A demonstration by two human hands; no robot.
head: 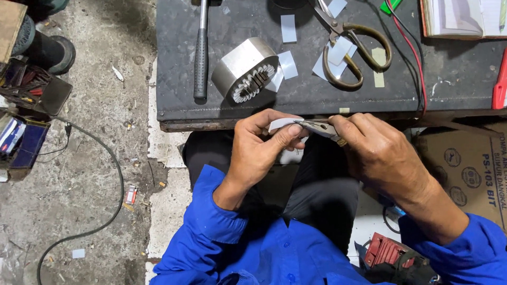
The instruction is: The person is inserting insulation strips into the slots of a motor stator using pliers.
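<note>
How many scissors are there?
2. One large pair of brass-handled metal scissors lies on the dark workbench. One small pair of scissors is in the right hand, cutting a white paper strip. Others may be hidden.

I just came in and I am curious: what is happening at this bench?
A person in blue sleeves holds a small pale strip in the left hand and grips its end with pliers in the right hand. On the dark workbench lie a round metal motor core, a hammer, scissors and more pale strips.
</note>
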